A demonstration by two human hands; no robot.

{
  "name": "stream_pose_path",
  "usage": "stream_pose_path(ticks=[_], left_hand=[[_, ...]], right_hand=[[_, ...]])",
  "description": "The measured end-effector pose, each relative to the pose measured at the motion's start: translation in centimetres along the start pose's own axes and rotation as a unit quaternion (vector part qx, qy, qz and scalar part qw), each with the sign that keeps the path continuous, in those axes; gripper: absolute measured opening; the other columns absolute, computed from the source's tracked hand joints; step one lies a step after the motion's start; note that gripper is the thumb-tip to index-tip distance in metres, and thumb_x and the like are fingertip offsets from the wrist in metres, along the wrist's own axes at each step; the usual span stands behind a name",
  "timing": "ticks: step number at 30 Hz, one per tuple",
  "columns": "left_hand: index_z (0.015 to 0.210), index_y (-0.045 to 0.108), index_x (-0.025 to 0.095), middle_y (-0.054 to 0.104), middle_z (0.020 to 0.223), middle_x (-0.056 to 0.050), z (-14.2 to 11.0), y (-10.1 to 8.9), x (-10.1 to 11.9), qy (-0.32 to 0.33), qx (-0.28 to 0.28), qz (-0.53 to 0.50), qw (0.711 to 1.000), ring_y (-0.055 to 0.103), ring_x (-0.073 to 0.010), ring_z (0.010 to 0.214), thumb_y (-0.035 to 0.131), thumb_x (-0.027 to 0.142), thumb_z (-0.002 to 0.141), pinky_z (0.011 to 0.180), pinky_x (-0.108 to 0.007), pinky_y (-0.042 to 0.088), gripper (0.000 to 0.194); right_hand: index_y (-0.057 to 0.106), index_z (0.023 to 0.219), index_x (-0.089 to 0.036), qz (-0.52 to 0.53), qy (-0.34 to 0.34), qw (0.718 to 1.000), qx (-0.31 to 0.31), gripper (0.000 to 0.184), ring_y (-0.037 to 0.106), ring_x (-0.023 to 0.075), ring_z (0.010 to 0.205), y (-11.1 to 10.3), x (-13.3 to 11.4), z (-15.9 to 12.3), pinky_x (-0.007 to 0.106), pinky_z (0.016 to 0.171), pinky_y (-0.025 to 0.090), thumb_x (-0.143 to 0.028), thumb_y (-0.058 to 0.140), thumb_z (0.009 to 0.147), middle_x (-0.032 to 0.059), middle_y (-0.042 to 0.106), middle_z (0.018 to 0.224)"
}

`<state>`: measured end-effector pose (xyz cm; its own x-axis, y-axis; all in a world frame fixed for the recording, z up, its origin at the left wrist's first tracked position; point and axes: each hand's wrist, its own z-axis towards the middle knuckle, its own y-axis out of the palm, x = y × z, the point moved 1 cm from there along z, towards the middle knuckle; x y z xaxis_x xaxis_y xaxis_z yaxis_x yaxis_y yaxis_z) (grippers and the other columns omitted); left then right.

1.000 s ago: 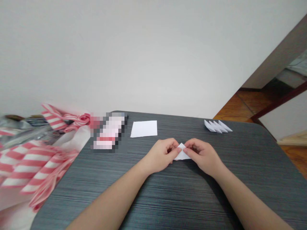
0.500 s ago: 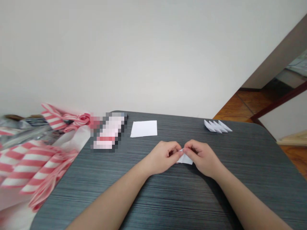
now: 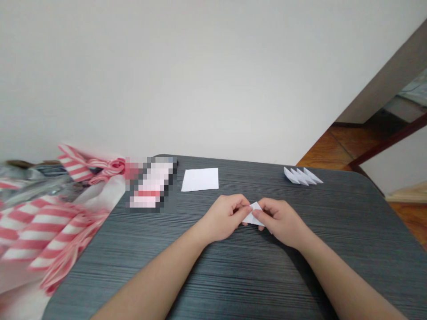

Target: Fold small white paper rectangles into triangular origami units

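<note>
Head view: left hand [image 3: 224, 218] and right hand [image 3: 282, 223] closed, fingertips pinching small folded paper [image 3: 254, 214] between them, over dark table [image 3: 233, 275]. White sheet [image 3: 200, 179] and folded pieces [image 3: 303, 176] lie farther ahead, well apart.

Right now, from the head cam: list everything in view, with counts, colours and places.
table: 1, dark grey streaked, fills the lower frame
paper sheet: 1, white, flat on the table's far side
folded paper units: several, white, overlapping row at the far right of the table
pixelated item: 1, pink and white, on the table's far left; obscured, kind unclear
striped material: 1 heap, red and white, left of the table
wall: 1, off-white, behind the table
wooden floor: 1, orange-brown, upper right
folded paper piece: 1, white, pinched between both hands
left hand: 1, on the piece's left
right hand: 1, on the piece's right
</note>
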<state>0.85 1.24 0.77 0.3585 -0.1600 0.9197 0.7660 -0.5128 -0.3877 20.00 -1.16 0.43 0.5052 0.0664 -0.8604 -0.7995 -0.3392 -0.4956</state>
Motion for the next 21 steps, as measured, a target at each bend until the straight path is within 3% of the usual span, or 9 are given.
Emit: stream_pose_path(ticks=[5, 11, 15, 21], left_hand=[[0.083, 0.064, 0.016, 0.061, 0.062, 0.002, -0.01, 0.10, -0.03, -0.012, -0.009, -0.020, 1.000, 0.053, -0.0086, 0.051, 0.054, 0.036, 0.093, 0.050, -0.018, 0.039, 0.024], [0.084, 0.064, 0.016, 0.067, 0.066, 0.000, -0.03, 0.10, -0.09, -0.037, -0.022, -0.021, 0.999, 0.053, -0.0087, 0.049, 0.048, 0.038, 0.096, 0.048, -0.018, 0.040, 0.030], [0.080, 0.063, 0.016, 0.068, 0.065, 0.000, -0.05, -0.02, 0.09, -0.037, -0.016, -0.024, 0.999, 0.052, -0.0081, 0.048, 0.047, 0.037, 0.096, 0.049, -0.018, 0.041, 0.031], [0.079, 0.063, 0.016, 0.068, 0.064, 0.000, -0.07, -0.02, 0.31, -0.037, -0.021, -0.023, 0.999, 0.052, -0.0089, 0.048, 0.048, 0.037, 0.095, 0.049, -0.019, 0.041, 0.031]], right_hand=[[0.064, 0.074, -0.018, -0.020, -0.016, 1.000, 0.010, 0.024, 0.058, 0.0129, 0.057, -0.28, -0.44, -0.06, 0.023, 0.055, 0.041, -0.030, 0.055, 0.094, -0.0011, 0.064, 0.061], [0.059, 0.075, -0.019, 0.036, 0.005, 0.999, 0.031, 0.022, 0.054, 0.0107, 0.052, -0.24, 0.16, 0.09, 0.021, 0.052, 0.040, -0.030, 0.055, 0.093, -0.0027, 0.061, 0.059], [0.060, 0.080, -0.018, 0.080, 0.027, 0.996, 0.008, 0.017, 0.048, 0.0082, 0.045, -0.01, 0.39, 0.02, 0.019, 0.045, 0.036, -0.029, 0.056, 0.092, -0.0028, 0.062, 0.060], [0.061, 0.075, -0.017, 0.080, 0.036, 0.996, -0.002, 0.021, 0.050, 0.0083, 0.045, -0.12, -0.29, -0.05, 0.019, 0.043, 0.035, -0.028, 0.055, 0.092, -0.0020, 0.061, 0.059]])
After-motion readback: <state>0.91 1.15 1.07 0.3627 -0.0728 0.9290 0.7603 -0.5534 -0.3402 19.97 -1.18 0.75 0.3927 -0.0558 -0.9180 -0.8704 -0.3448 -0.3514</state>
